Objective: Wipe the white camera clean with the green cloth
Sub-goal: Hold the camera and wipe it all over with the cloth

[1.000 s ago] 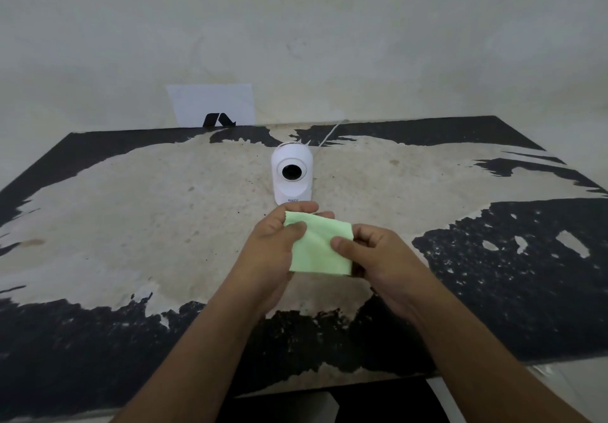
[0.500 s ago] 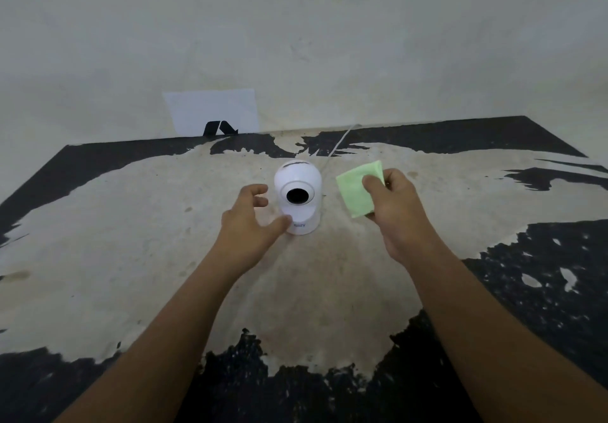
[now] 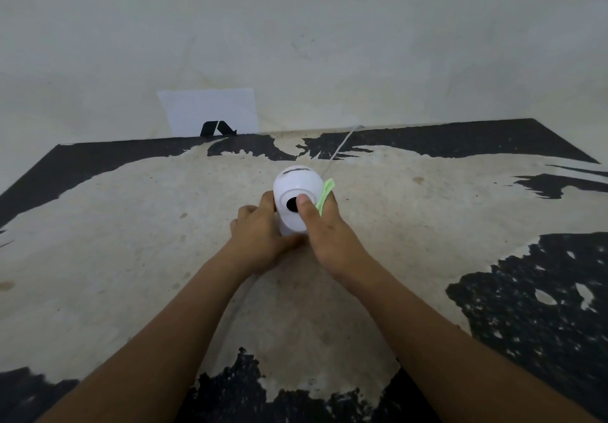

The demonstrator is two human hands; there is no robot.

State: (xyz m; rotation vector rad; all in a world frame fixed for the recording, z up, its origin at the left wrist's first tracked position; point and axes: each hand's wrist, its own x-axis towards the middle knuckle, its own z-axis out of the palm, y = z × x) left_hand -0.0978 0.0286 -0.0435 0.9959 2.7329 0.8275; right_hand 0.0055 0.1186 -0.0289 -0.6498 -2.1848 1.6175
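The white camera [image 3: 293, 185], a rounded body with a black lens, stands upright in the middle of the worn table [image 3: 131, 258]. My left hand [image 3: 261, 241] wraps around its lower left side and base. My right hand [image 3: 325, 235] presses the green cloth [image 3: 325, 194] against the camera's right side, with the thumb lying across the lens edge. Only a narrow strip of the cloth shows between my fingers and the camera. The camera's base is hidden by both hands.
A thin white cable [image 3: 340, 146] runs from behind the camera to the table's back edge. A white sheet of paper with a black mark [image 3: 210, 113] leans on the wall at the back. The tabletop is beige with peeling black patches.
Both hands moved from in front of the camera onto it. The left hand let go of the cloth and gripped the camera; the right hand carried the cloth to its right side.
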